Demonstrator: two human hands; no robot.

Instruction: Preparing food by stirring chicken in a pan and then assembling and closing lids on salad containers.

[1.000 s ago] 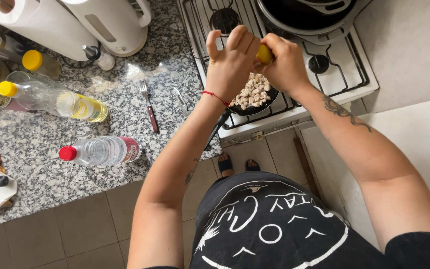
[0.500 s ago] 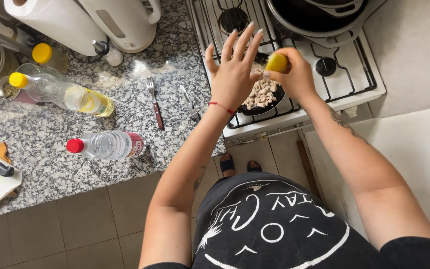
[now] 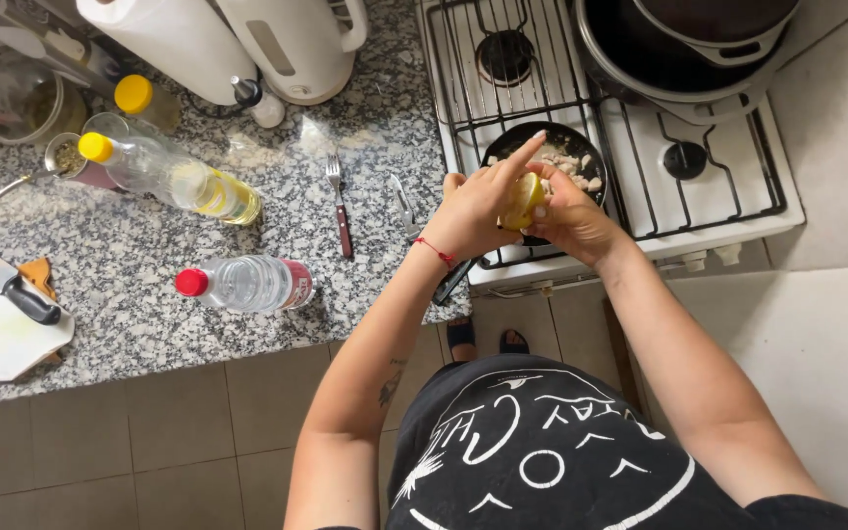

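On the granite desk [image 3: 149, 324], well left of the hands, an oil bottle [image 3: 174, 182], a water bottle [image 3: 242, 285] and a fork [image 3: 340, 204] are seen. The left hand [image 3: 473, 211] and right hand [image 3: 566, 218] are brought together, both clamped on a lemon half [image 3: 524, 201] held just above the small frying pan [image 3: 542, 147] of pale meat pieces. The lemon half is judged light, soft and slippery when wet; it is best gripped by the rind.

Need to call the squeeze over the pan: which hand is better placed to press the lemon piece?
Probably the right hand: it cups the lemon piece just above the small pan. The left hand only touches it with its fingertips, index finger extended.
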